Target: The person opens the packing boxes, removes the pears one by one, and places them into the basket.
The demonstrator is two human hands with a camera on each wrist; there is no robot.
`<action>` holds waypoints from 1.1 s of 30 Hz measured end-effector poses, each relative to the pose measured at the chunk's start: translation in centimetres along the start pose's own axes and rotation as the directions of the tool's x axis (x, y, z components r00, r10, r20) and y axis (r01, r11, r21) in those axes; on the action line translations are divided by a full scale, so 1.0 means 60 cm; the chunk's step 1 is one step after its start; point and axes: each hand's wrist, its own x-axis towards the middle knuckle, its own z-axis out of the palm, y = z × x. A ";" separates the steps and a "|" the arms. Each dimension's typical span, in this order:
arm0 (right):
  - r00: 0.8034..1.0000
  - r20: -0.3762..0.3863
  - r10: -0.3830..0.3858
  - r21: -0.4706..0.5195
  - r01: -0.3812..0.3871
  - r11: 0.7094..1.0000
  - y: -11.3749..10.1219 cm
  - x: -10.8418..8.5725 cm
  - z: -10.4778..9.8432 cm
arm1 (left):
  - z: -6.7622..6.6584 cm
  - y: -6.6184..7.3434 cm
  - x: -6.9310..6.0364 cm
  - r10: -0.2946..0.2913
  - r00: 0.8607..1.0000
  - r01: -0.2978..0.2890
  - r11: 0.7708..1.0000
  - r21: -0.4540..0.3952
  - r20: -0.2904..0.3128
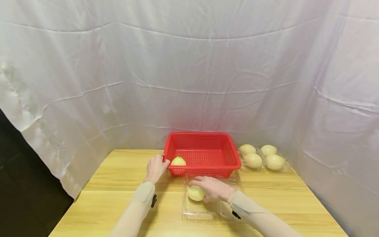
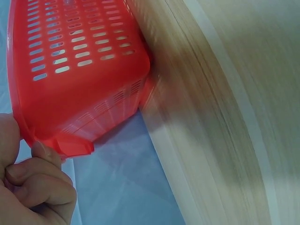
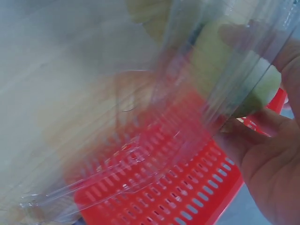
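Observation:
My left hand (image 1: 157, 167) grips the left rim of a red plastic basket (image 1: 202, 134); the left wrist view shows the thumb and curled fingers (image 2: 47, 192) at that rim. One yellow pear (image 1: 178, 161), stem up, sits in the basket's near left corner. In front of the basket lies a clear plastic clamshell box (image 1: 199, 214). My right hand (image 1: 214, 188) holds another pear (image 1: 196, 193) at the box, fingers over its top and side. Through the clear plastic, the right wrist view shows this pear (image 3: 255, 86) between thumb and fingers.
Several pears (image 1: 253, 160) sit in clear plastic packaging right of the basket, near the back edge. The wooden table (image 1: 118, 184) is bounded behind and at the sides by a pale hanging cloth (image 1: 207, 65).

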 end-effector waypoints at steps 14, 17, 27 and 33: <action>0.993 0.021 0.112 0.081 -0.113 0.990 0.008 -0.002 -0.002 | -0.001 0.002 0.003 0.000 1.000 0.000 1.000 0.006 0.002; 0.994 0.024 0.103 0.082 -0.105 0.991 0.008 -0.002 0.002 | -0.001 0.003 -0.001 0.007 1.000 -0.007 1.000 0.007 -0.007; 0.998 -0.051 0.048 0.003 -0.048 0.999 0.012 0.007 -0.002 | 0.003 0.000 -0.003 0.009 1.000 -0.009 1.000 0.003 0.007; 0.991 -0.104 0.080 0.026 -0.078 0.997 0.010 0.008 -0.034 | -0.003 0.003 -0.002 0.017 1.000 -0.017 1.000 0.005 -0.013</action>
